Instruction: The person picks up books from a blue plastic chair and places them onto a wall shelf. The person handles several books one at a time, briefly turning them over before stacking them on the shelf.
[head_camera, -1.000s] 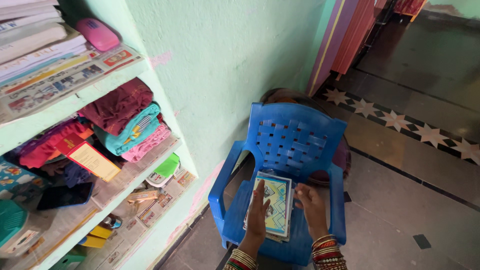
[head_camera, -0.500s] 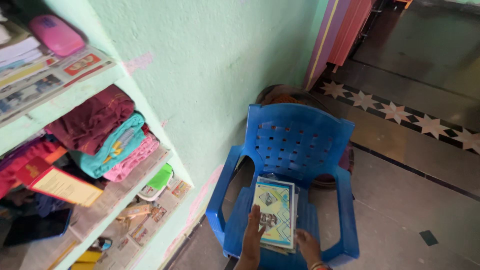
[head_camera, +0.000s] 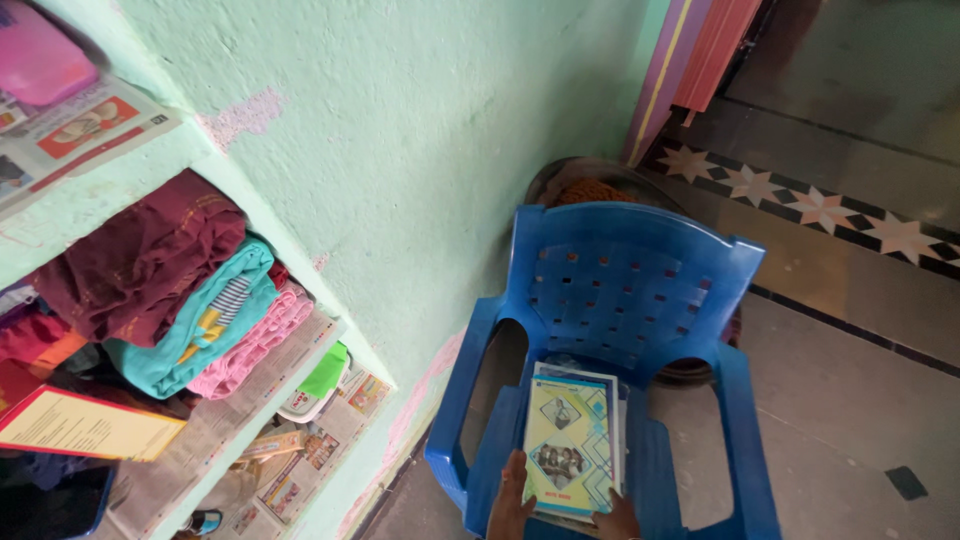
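Your left hand (head_camera: 510, 500) and right hand (head_camera: 615, 520) grip the near corners of the book stack (head_camera: 572, 440) on the blue chair (head_camera: 640, 290).

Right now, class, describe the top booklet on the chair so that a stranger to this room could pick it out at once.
Find the blue plastic chair against the pale green wall. On its seat lies a small stack; the top booklet has a yellow and light-blue cover with diamond-shaped pictures, and both hands touch the stack's near end.
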